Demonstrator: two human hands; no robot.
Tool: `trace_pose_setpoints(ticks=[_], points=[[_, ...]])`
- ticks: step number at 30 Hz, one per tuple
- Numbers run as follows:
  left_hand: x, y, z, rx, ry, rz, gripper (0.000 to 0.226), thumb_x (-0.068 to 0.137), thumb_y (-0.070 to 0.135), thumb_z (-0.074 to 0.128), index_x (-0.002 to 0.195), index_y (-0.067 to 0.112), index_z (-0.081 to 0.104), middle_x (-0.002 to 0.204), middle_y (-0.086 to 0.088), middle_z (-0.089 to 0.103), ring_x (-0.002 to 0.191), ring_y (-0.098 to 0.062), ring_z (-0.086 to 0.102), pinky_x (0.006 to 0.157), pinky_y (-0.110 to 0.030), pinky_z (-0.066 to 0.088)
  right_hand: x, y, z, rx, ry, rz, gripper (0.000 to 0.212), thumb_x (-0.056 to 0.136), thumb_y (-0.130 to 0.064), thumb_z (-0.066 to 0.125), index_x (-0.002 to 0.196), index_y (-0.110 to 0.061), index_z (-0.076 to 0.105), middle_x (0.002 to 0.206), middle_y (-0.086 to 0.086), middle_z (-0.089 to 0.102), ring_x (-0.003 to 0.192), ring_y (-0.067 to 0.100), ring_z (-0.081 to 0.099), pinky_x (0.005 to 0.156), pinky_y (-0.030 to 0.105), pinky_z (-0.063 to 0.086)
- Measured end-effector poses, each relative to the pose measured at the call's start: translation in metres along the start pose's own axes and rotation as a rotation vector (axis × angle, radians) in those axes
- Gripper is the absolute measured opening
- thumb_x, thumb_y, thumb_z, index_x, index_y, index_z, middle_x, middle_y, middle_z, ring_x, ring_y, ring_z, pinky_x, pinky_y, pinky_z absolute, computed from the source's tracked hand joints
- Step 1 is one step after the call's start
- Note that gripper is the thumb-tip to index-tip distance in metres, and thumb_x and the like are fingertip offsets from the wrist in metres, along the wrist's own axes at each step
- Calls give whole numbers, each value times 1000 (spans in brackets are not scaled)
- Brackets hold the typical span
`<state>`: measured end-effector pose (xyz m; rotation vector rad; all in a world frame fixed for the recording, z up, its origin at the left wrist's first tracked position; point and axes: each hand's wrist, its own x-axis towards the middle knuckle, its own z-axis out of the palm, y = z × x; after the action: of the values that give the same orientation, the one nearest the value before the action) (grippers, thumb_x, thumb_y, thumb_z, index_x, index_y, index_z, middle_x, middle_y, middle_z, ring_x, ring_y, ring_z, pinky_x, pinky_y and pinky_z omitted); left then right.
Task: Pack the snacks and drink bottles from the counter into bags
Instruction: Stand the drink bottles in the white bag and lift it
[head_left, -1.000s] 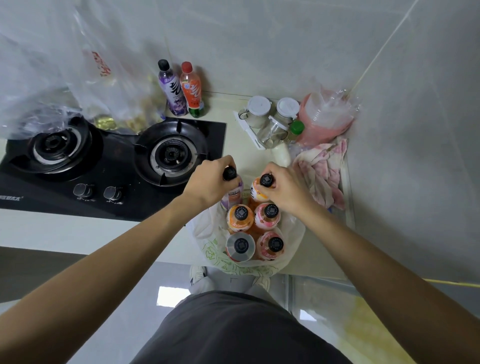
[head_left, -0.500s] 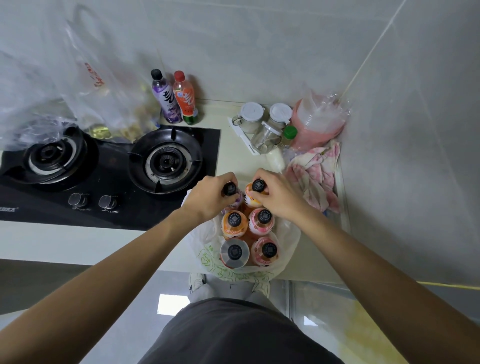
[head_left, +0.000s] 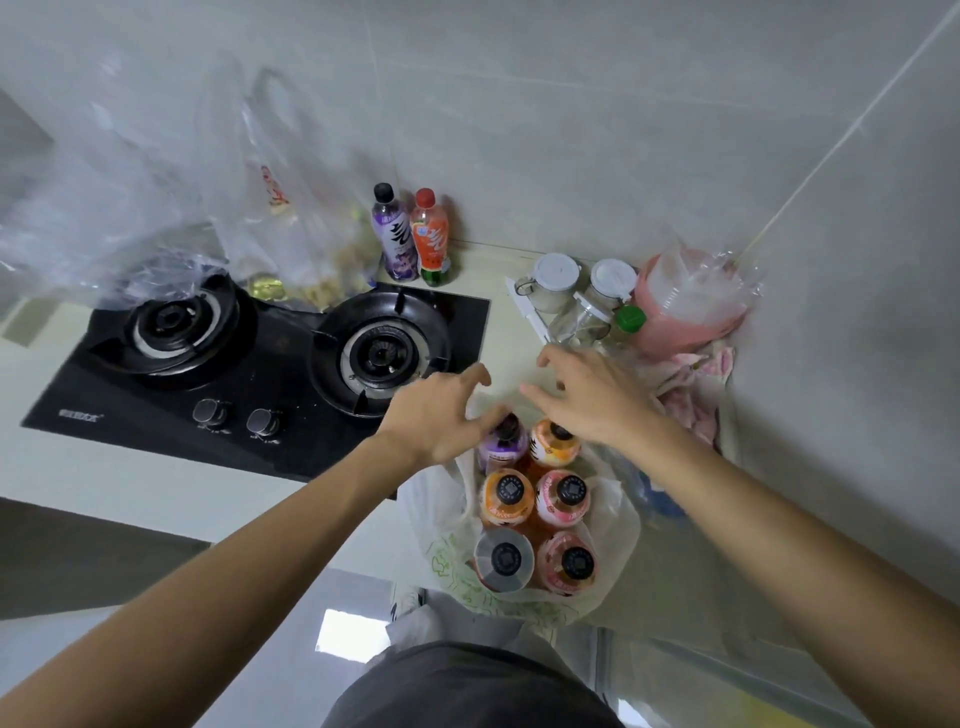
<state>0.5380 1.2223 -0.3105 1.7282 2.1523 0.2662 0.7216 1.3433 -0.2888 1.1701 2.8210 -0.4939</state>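
At lower centre, a thin white plastic bag (head_left: 613, 514) holds six upright drink bottles (head_left: 535, 499) in three pairs. Above the far pair, the left hand (head_left: 436, 415) and right hand (head_left: 592, 395) hover with fingers spread, gripping nothing; motion blur softens the fingertips. The left hand partly covers the purple bottle's (head_left: 501, 449) cap. Two more bottles (head_left: 410, 236) stand against the wall, upper centre.
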Motion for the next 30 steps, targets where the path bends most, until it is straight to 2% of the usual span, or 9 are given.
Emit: trace_pose_setpoints(ticks=[2,4,8,13,18,24,26,30], points=[[10,-16,-12,-11,66,-41,50,96,68,39,124,29,53,90,3,66,88,-28,67,69,-38,51,22,-11,-10,-7,21,-17,50,99,-64,46,134,-29,53,128,-3,65,114,26,64,81,38,49],[23,-34,-24,-14,132,-59,45,97,64,41,123,28,54,106,-2,69,96,-31,66,75,-40,52,50,-21,-16,10,39,-29,46,99,-60,48,133,-29,53,128,-2,63,116,28,63,86,42,52],[59,-72,-48,19,198,-124,45,99,57,43,130,26,53,127,-8,61,112,-35,62,84,-45,50,107,-40,-16,43,61,-68,45,98,-54,54,134,-26,52,132,2,58,119,29,61,88,44,52],[106,-116,-68,76,173,-193,54,97,53,45,140,21,47,129,-12,52,110,-38,60,90,-54,55,177,-64,-6,29,95,-85,55,95,-47,60,143,-26,45,138,6,53,120,33,59,89,44,52],[149,-138,-81,88,169,-223,57,98,41,54,148,18,41,141,-17,44,126,-40,52,100,-53,47,233,-80,11,31,97,-76,71,91,-38,67,153,-25,35,152,6,41,122,35,58,93,48,54],[196,-158,-85,56,157,-199,66,91,29,58,153,26,34,152,-14,36,132,-39,48,101,-52,48,292,-78,24,56,72,-21,89,85,-21,74,159,-28,25,156,2,34,129,33,52,96,51,54],[209,-162,-87,39,129,-216,72,90,26,61,155,26,30,155,-14,32,134,-40,45,103,-52,48,308,-79,26,69,71,-10,87,87,-22,73,159,-32,25,154,2,34,130,33,51,96,52,54],[229,-171,-88,50,124,-224,80,90,21,64,159,25,24,154,-16,31,138,-39,42,105,-52,45,322,-80,27,69,138,-25,68,95,-30,65,155,-33,33,144,7,40,126,35,52,96,52,53]])
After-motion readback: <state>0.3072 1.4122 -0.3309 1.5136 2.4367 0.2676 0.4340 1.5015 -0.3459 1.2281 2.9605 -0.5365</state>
